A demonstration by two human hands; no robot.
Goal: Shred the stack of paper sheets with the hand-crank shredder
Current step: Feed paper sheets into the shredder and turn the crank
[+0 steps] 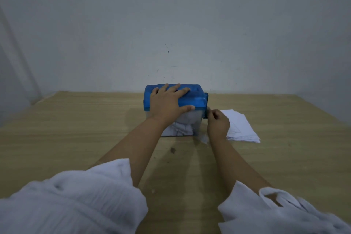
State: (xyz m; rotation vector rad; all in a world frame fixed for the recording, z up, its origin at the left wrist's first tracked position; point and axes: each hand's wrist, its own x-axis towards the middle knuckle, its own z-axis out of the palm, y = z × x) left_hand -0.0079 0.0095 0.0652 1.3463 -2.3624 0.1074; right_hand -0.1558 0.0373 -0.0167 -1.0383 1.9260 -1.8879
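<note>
A hand-crank shredder [195, 99] with a blue lid and a clear bin stands at the middle of the wooden table. White shredded paper [182, 127] fills the bin. My left hand [167, 102] lies flat on the blue lid, fingers spread, pressing it down. My right hand [218, 122] pinches the blue crank handle [206, 116] on the shredder's right side. A stack of white paper sheets [241, 127] lies on the table just right of the shredder, partly behind my right hand.
The wooden table [76, 135] runs up to a grey wall behind the shredder. A small dark spot [172, 150] marks the tabletop in front of the bin. My white sleeves fill the bottom of the view.
</note>
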